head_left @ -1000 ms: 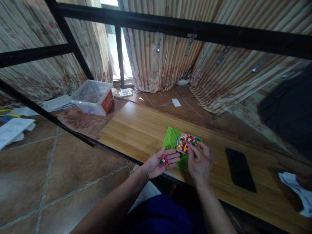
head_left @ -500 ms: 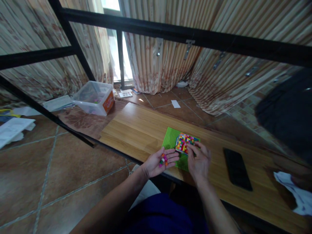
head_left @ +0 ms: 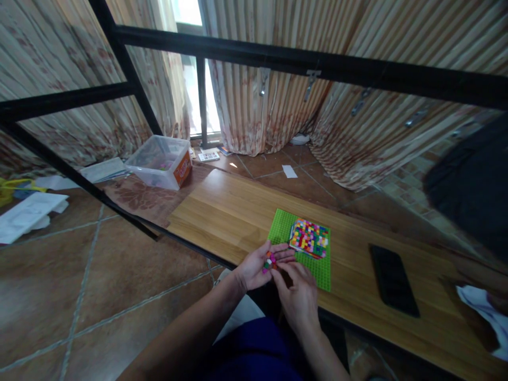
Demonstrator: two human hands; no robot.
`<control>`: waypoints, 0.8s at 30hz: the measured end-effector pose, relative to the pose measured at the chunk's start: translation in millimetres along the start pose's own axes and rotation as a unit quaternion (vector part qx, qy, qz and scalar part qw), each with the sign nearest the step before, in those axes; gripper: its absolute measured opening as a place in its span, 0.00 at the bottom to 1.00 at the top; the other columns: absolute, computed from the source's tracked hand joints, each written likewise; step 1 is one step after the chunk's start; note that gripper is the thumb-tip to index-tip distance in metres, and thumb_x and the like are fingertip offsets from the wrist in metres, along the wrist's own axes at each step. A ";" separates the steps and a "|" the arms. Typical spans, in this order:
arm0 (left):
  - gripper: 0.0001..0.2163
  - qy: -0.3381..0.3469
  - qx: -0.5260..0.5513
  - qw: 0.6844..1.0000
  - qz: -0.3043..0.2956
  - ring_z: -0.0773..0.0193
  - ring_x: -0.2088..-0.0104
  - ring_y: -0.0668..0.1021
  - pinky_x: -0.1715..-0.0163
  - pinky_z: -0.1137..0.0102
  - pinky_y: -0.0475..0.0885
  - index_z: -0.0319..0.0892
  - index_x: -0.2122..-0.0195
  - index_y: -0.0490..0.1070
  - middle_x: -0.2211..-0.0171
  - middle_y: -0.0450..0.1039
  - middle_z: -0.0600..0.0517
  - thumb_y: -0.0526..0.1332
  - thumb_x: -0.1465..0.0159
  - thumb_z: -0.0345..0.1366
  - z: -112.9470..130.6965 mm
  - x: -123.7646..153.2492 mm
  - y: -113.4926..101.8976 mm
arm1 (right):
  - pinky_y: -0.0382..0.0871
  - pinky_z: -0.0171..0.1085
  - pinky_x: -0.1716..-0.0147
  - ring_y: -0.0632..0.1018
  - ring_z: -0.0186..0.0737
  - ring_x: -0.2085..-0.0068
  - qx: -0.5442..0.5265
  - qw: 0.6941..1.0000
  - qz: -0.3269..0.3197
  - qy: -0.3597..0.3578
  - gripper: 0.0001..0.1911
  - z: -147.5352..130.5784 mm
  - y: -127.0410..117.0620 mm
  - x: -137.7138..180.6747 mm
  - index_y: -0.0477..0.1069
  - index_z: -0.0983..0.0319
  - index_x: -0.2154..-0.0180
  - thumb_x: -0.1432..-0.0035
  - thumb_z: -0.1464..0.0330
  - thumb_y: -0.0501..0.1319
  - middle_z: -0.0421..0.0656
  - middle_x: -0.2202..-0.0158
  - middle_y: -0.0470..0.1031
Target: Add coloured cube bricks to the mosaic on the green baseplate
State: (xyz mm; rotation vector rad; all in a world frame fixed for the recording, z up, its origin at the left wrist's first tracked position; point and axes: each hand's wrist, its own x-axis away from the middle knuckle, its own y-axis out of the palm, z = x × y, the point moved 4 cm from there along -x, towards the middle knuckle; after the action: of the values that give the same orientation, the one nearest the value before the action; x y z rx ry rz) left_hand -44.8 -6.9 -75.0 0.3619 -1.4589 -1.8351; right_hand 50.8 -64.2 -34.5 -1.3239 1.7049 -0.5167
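My left hand [head_left: 256,269] is palm up just off the table's near edge, fingers stretched out, with several small toy bricks [head_left: 269,261] in pink, orange, white and green lying in its palm. Over that palm, my right hand [head_left: 298,293] brings thumb and fingertips together at the bricks; what they pinch, if anything, is too small to make out. Just beyond both hands is a green studded baseplate [head_left: 282,222]. On it stands a low rectangular block of multicoloured bricks [head_left: 310,236], its top a mix of many colours.
A wooden table [head_left: 222,211] carries a black phone [head_left: 393,279] on the right. White cloth or paper [head_left: 482,315] is at the far right, near a dark shape. A clear plastic bin [head_left: 159,169] stands on the floor at left. Black metal bars [head_left: 254,55] cross in front of curtains.
My right hand has moved from the brick block back towards me and left, to my left palm. The block's top is now uncovered. The view has shifted slightly.
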 end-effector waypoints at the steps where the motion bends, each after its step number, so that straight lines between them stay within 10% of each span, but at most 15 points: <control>1: 0.21 0.000 0.001 1.000 0.000 0.57 0.51 0.76 0.41 0.62 0.59 0.33 0.51 0.70 0.52 0.74 0.39 0.50 0.31 0.47 0.1 0.0 0.0 | 0.66 0.43 0.57 0.74 0.43 0.60 0.004 1.000 0.000 0.001 0.14 0.5 2.8 0.6 0.76 0.59 0.62 0.39 0.57 0.59 0.45 0.65 0.76; 24: 0.21 -0.023 -0.010 0.999 0.026 0.58 0.49 0.75 0.45 0.63 0.61 0.36 0.48 0.70 0.49 0.73 0.41 0.47 0.30 0.45 0.6 2.2 2.3 | 0.69 0.43 0.55 0.77 0.43 0.57 -0.074 0.987 0.083 0.119 0.19 53.4 -48.3 -38.5 0.77 0.61 0.59 0.38 0.58 0.53 0.49 0.57 0.78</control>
State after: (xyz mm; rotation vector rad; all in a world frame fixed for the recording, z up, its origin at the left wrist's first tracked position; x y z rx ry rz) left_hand -45.8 -8.1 -72.2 0.2719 -1.4659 -1.8269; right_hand 123.2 -35.2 -10.3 -1.2476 2.0651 -0.4746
